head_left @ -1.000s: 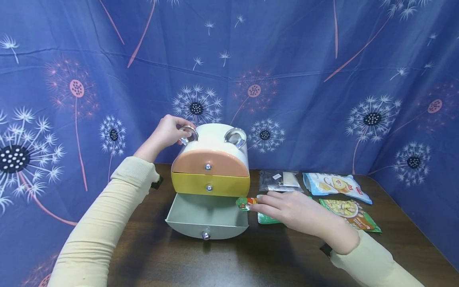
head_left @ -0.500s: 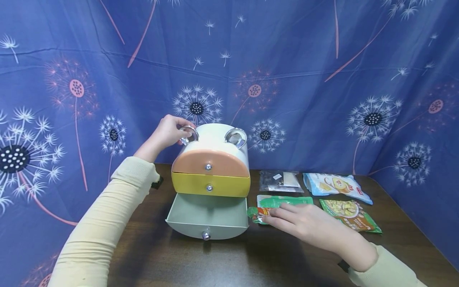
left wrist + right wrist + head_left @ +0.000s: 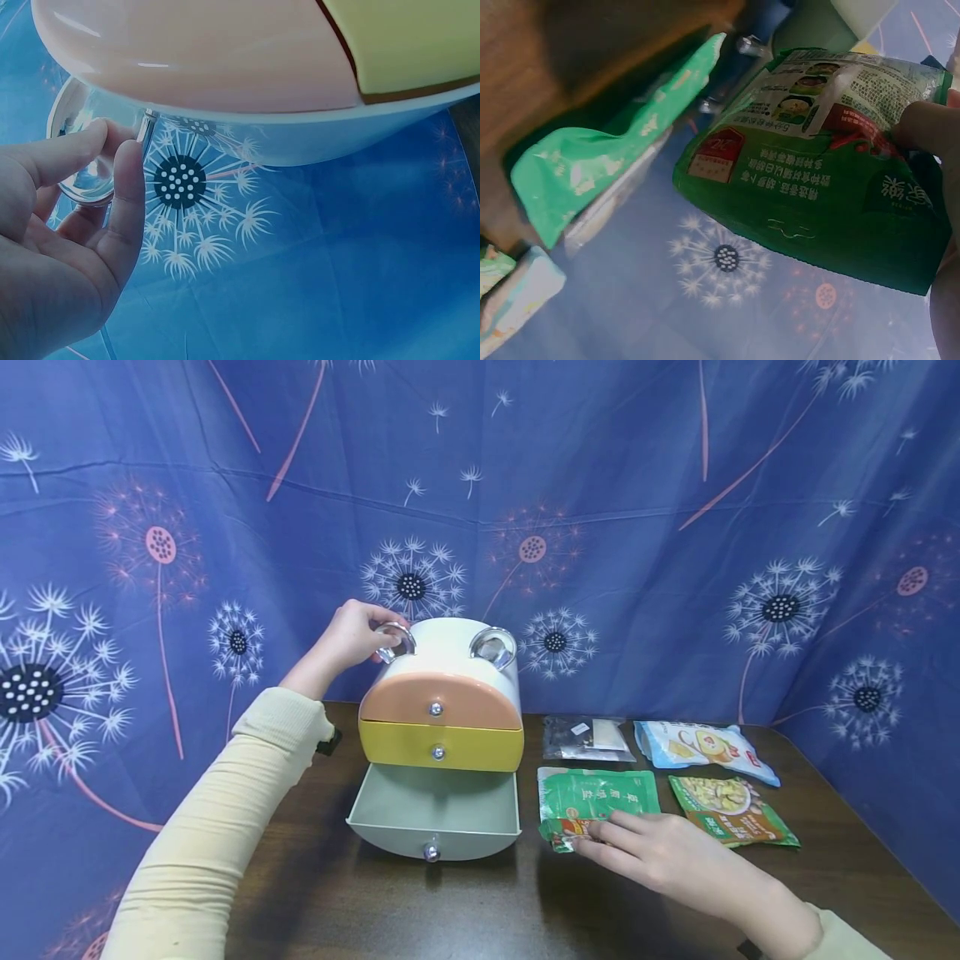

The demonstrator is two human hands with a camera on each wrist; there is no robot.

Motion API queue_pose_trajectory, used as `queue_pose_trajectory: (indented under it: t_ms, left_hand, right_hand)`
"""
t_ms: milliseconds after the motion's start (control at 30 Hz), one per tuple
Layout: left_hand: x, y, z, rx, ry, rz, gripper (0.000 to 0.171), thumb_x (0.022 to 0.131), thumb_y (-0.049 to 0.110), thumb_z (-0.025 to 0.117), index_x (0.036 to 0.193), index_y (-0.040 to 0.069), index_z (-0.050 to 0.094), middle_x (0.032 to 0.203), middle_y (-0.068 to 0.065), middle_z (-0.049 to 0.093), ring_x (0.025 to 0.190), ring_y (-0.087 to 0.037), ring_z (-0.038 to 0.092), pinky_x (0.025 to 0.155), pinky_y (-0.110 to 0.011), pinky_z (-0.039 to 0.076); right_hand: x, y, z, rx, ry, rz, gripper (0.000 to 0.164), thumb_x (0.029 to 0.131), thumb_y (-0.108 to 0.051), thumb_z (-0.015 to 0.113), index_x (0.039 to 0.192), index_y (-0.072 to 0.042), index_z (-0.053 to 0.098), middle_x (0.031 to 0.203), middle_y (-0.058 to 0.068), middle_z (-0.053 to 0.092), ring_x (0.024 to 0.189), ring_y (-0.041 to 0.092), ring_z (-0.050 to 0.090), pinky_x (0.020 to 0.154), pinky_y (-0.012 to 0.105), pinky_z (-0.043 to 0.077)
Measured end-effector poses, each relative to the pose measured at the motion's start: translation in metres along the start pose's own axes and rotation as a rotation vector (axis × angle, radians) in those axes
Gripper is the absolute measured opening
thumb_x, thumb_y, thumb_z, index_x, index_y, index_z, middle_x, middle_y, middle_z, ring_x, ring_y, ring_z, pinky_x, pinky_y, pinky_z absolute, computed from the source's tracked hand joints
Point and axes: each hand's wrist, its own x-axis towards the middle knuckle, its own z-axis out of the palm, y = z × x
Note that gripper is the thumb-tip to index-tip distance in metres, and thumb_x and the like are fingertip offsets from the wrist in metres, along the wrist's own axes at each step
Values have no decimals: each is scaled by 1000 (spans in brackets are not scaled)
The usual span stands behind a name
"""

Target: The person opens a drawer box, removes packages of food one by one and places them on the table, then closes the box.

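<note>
My left hand (image 3: 357,633) holds the shiny silver ear (image 3: 394,643) on top of a small drawer box (image 3: 450,647); in the left wrist view thumb and fingers (image 3: 129,187) lie round it. The box's orange and yellow drawers (image 3: 480,747) are closed, while the pale green bottom drawer (image 3: 442,845) is pulled out with nothing visible inside. My right hand (image 3: 652,856) pinches a green and red seasoning packet (image 3: 795,172) by one side. In the head view it hangs in front of a flat green packet (image 3: 596,789), partly hidden by my fingers.
Behind the green packet lies a clear bag with dark contents (image 3: 567,740). Further right are a light blue snack bag (image 3: 693,745) and a brown and green food packet (image 3: 735,810). A blue dandelion-print cloth (image 3: 637,568) hangs behind the dark wooden table (image 3: 480,918).
My right hand has moved right and toward me with the seasoning packet, away from the pulled-out drawer. More of the flat green packet shows. The left hand stays on the ear.
</note>
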Motion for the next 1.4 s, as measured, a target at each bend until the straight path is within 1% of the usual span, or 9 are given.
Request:
queue_pose_trajectory:
  t_ms: [167, 267, 500, 667, 900, 1000, 1100, 1167, 1400]
  left_hand:
    - [0, 0, 0, -2, 0, 8, 24, 88, 11, 66, 111, 15, 70, 106, -11, 68, 52, -17, 62, 52, -29, 52]
    - [0, 0, 0, 2, 0, 7, 24, 88, 11, 66, 111, 15, 70, 106, -11, 68, 52, -17, 62, 53, -32, 53]
    - [0, 0, 0, 5, 1, 3, 23, 88, 12, 66, 110, 15, 70, 107, -10, 67, 52, -17, 62, 50, -27, 51]
    - [0, 0, 0, 2, 2, 2, 23, 88, 12, 66, 110, 15, 70, 109, -10, 67, 52, -17, 62, 51, -27, 51]
    - [1, -1, 1, -3, -3, -14, 23, 88, 12, 66, 110, 15, 70, 111, -9, 66, 53, -18, 61, 52, -27, 52]
    - [2, -1, 1, -3, -2, -14, 23, 88, 13, 66, 110, 15, 70, 110, -9, 66, 53, -17, 62, 52, -27, 52]
    - [2, 0, 1, -2, 1, -12, 23, 88, 12, 66, 110, 16, 70, 109, -9, 67, 52, -17, 62, 51, -26, 51]
    - [2, 0, 1, -3, 0, -10, 23, 88, 12, 66, 110, 16, 70, 108, -10, 67, 52, -17, 62, 51, -26, 51]
    - [2, -1, 0, -4, -3, -5, 23, 88, 13, 66, 111, 16, 70, 107, -10, 67, 53, -17, 63, 51, -26, 52]
  right_hand:
    - [-9, -6, 3, 17, -27, 8, 43, 102, -2, 24, 116, -13, 63, 94, -8, 58, 74, 6, 50, 47, 14, 36]
    - [-14, -10, 6, 31, -36, 18, 42, 103, -3, 25, 115, -14, 64, 92, -9, 56, 73, 5, 48, 47, 13, 34]
    - [-25, -17, 14, 23, -43, 21, 43, 103, -4, 24, 113, -15, 64, 91, -8, 55, 72, 6, 47, 50, 15, 37]
    - [-30, -22, 22, 58, -46, 19, 41, 103, -6, 25, 114, -15, 63, 91, -10, 54, 74, 4, 45, 52, 14, 36]
    - [-41, -29, 29, 58, -116, 21, 45, 106, -11, 19, 121, -18, 60, 100, -9, 60, 85, 6, 59, 53, 18, 44]
    - [-46, -33, 32, 89, -163, 35, 46, 106, -16, 16, 123, -20, 59, 105, -9, 60, 86, 5, 60, 52, 17, 44]
    - [-50, -36, 35, 119, -194, 44, 47, 106, -20, 15, 122, -21, 59, 108, -8, 60, 84, 3, 58, 50, 16, 42]
    - [-52, -38, 38, 130, -214, 42, 48, 106, -21, 14, 123, -22, 59, 108, -8, 58, 84, 2, 56, 51, 16, 43]
    - [-54, -42, 46, 208, -210, 20, 43, 106, -23, 19, 119, -23, 60, 102, -9, 56, 78, 2, 51, 50, 13, 40]
